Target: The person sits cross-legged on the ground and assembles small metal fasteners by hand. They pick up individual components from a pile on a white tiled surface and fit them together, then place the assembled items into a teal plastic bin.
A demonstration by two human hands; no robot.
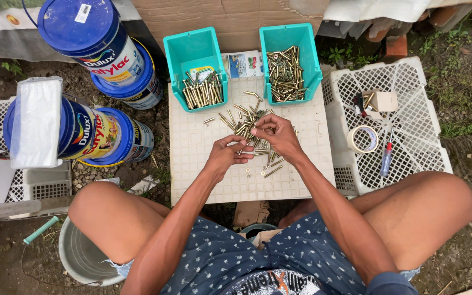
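1. I sit outdoors over a white board [192,147], knees spread either side of it; both my hands work above a loose heap of brass bolts [245,124] at the board's middle.
2. My left hand [226,154] is curled, thumb and fingers pinched narrow on one bolt [245,145] held roughly level; my right hand [276,134] meets it from the other side, fingertips closed on the same bolt's far end, just above the heap.
3. A few washers [248,172] and stray bolts lie on the board near my left hand.
4. Two teal bins stand at the board's far edge; the left bin [195,52] holds a small batch of bolts, the right bin [290,41] a fuller one.
5. To my right a white crate [411,125] carries a tape roll [363,139] and a pen [386,159]; to my left blue paint buckets [96,38] lie stacked on the dirt.
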